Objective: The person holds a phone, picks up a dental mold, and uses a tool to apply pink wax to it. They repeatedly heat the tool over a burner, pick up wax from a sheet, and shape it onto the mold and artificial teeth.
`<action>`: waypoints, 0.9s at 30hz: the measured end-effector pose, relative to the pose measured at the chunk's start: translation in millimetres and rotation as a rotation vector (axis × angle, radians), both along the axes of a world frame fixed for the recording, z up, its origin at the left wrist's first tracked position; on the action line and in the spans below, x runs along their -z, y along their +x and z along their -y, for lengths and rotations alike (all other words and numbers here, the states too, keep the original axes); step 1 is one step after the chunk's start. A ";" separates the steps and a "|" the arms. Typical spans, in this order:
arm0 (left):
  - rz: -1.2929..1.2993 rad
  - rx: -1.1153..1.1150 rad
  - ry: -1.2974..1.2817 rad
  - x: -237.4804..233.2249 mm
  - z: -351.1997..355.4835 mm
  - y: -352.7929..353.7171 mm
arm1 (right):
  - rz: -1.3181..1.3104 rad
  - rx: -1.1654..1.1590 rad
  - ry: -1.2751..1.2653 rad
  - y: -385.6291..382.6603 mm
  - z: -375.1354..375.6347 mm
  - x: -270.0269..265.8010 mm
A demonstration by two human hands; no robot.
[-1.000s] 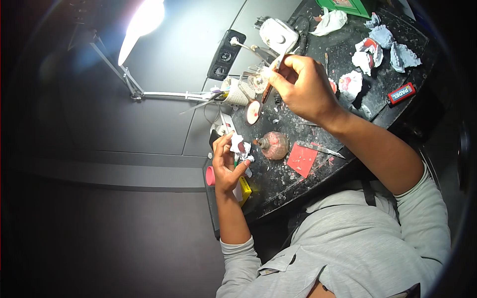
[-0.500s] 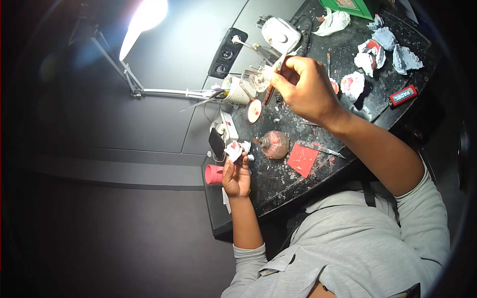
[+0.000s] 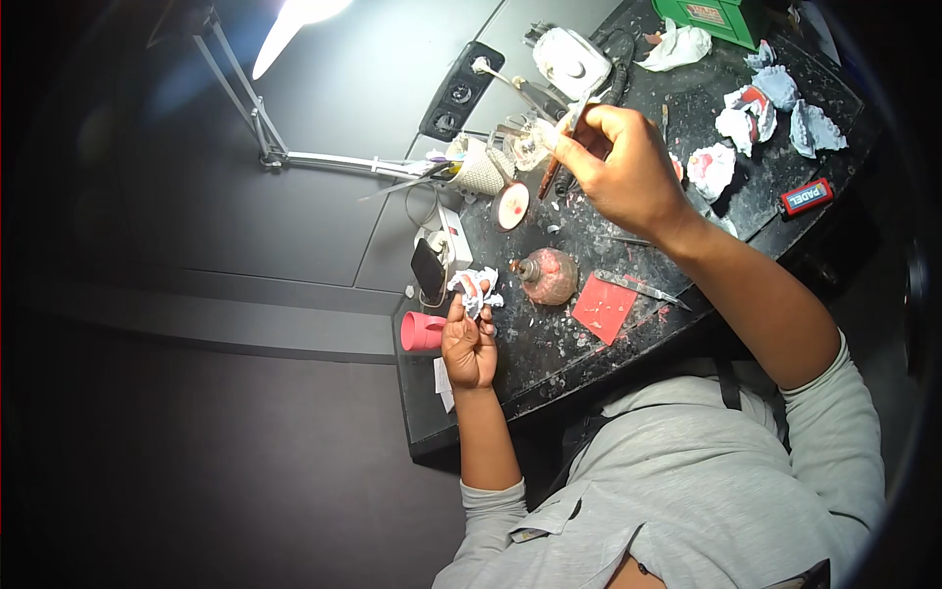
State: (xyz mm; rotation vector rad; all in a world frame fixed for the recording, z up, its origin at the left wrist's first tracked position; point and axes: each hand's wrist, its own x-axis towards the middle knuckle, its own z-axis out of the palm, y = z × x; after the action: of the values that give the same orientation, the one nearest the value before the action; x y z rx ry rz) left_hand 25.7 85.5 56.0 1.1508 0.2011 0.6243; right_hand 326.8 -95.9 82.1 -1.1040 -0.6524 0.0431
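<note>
My left hand [image 3: 470, 353] is closed around a white plaster dental cast [image 3: 477, 294] with pink wax on it, held up at the left end of the bench. My right hand [image 3: 633, 182] pinches a slim wax knife [image 3: 548, 181], its brown handle slanting down and its metal end up, above the back of the bench. Between the hands stands a round glass spirit lamp [image 3: 551, 280], smeared with pink. Right of the lamp lies a pink wax sheet [image 3: 599, 312], with a metal knife [image 3: 643, 288] across its upper edge.
Several plaster casts [image 3: 711, 172] lie at the right, near a red PADEL box [image 3: 807, 197] and a green box [image 3: 721, 20]. A tool cup [image 3: 481, 169], a round dish of wax [image 3: 511, 207], a phone [image 3: 428, 271] and a pink mug [image 3: 421, 332] line the back and left. A lamp [image 3: 294, 29] shines overhead.
The cast in my left hand has turned, showing more pink. My right hand keeps its hold on the wax knife. The whole view has shifted slightly.
</note>
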 end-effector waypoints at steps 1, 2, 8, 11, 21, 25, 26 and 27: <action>0.012 0.008 -0.023 -0.3 1.4 1.1 | 0.000 -0.002 0.002 0.2 0.1 0.0; 0.011 0.008 -0.022 0.7 2.0 1.6 | -0.001 -0.002 0.003 0.0 0.2 -0.1; 0.186 0.080 -0.220 6.7 8.8 3.6 | -0.018 -0.016 -0.019 -2.4 5.0 -3.8; 0.212 0.111 -0.300 9.4 8.2 -2.8 | 0.004 -0.020 -0.057 -3.8 5.7 -4.7; 0.246 0.142 -0.324 7.2 29.5 -11.3 | 0.057 -0.042 -0.116 -5.2 3.0 -2.4; 0.096 -0.024 -0.096 4.6 24.4 -9.4 | 0.052 -0.055 -0.138 -5.0 0.2 0.0; 0.064 -0.054 -0.035 6.5 21.1 -10.0 | 0.057 -0.045 -0.138 -4.9 -0.2 0.3; 0.064 -0.054 -0.035 6.1 20.0 -9.8 | 0.057 -0.045 -0.138 -4.8 -0.3 0.5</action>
State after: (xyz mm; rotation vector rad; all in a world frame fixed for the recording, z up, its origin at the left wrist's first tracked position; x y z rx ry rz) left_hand 16.0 65.5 49.9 1.0926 0.1878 0.7019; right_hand 322.0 -95.6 81.6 -1.2268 -0.7339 0.0966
